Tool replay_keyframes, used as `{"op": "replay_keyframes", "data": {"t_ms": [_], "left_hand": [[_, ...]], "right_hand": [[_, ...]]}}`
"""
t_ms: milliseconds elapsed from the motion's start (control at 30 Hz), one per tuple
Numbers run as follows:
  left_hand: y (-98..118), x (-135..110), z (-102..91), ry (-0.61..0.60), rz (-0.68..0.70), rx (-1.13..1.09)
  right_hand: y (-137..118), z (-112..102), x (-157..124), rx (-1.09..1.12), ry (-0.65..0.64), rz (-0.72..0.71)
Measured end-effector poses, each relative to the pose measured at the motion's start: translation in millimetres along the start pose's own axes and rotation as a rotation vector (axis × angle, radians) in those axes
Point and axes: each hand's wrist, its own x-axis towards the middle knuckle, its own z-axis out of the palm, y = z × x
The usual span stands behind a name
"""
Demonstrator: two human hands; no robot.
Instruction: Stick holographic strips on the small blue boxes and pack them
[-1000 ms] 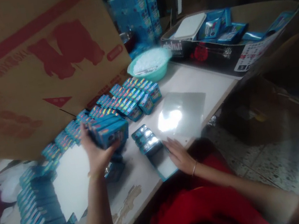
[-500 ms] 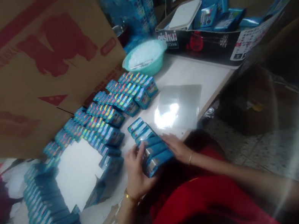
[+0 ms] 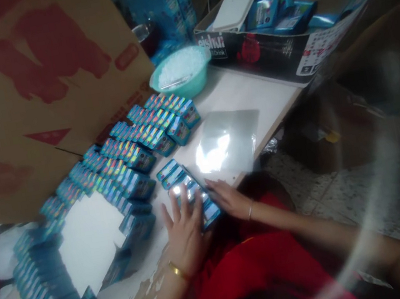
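Observation:
A short row of small blue boxes (image 3: 171, 172) lies on the table's near side. My left hand (image 3: 186, 226), with a gold bangle at the wrist, rests on top of the boxes with its fingers spread. Along their right side lies my right hand (image 3: 231, 199), fingers stretched out and touching the edge. Just beyond them a clear shiny plastic sheet (image 3: 237, 130) lies flat. Rows of similar blue boxes with rainbow-shining tops (image 3: 133, 156) stand to the left, and a white sheet (image 3: 92, 240) sits on some of them.
A large brown carton (image 3: 61, 45) stands behind the rows. Beyond them is a teal bowl (image 3: 191, 88) of white material. At the far right, a black printed carton (image 3: 269, 57) holds blue packs and a white flat item (image 3: 235, 8). The table edge (image 3: 281, 117) runs along the right.
My left hand has gone from gripping the boxes' left side to lying spread over their tops. The near boxes now show shiny printed faces. The view has shifted slightly.

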Motion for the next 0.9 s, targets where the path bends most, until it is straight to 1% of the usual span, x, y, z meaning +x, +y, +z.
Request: {"op": "replay_keyframes", "data": {"t_ms": [100, 167, 200, 233, 300, 367, 400, 500, 567, 600, 633, 667, 733, 800, 833, 867, 900], "left_hand": [[-9, -8, 14.6, 0.016, 0.065, 0.007], [-11, -9, 16.9, 0.029, 0.085, -0.014], [-10, -10, 14.9, 0.049, 0.089, -0.036], [-7, -10, 11.1, 0.081, 0.087, -0.067], [3, -9, -0.1, 0.162, 0.076, -0.154], [15, -9, -11.4, 0.221, 0.110, -0.265], [21, -9, -15.5, 0.233, 0.152, -0.320], [33, -7, -19.5, 0.218, 0.301, -0.463], [40, -4, -17.5, 0.188, 0.339, -0.590], [44, -1, -15.9, 0.162, 0.327, -0.684], [50, 2, -14.1, 0.131, 0.290, -0.804], [57, 7, -11.9, 0.104, 0.220, -0.951], [73, 22, -5.5, 0.070, -0.011, -1.294], [90, 44, 4.5, 0.104, -0.307, -1.592], [97, 57, 10.6, 0.144, -0.444, -1.688], [102, 70, 16.9, 0.193, -0.565, -1.740], [105, 83, 23.1, 0.236, -0.658, -1.759]], "right_hand": [[2, -31, 17, -0.142, 0.072, 0.026], [15, -55, 37, -0.318, 0.093, 0.100], [24, -66, 48, -0.403, 0.083, 0.145], [34, -76, 59, -0.470, 0.045, 0.179], [54, -88, 75, -0.538, -0.071, 0.208], [68, -91, 84, -0.545, -0.161, 0.200], [73, -91, 86, -0.544, -0.178, 0.193], [79, -84, 88, -0.566, -0.162, 0.186], [82, -81, 89, -0.567, -0.146, 0.175], [85, -81, 90, -0.549, -0.134, 0.165], [88, -81, 91, -0.514, -0.116, 0.156], [91, -82, 92, -0.461, -0.094, 0.151], [94, -88, 93, -0.307, -0.052, 0.154], [89, -96, 92, -0.159, 0.013, 0.144], [83, -101, 89, -0.112, 0.049, 0.120], [75, -106, 84, -0.092, 0.082, 0.084], [66, -111, 79, -0.093, 0.105, 0.044]]}}
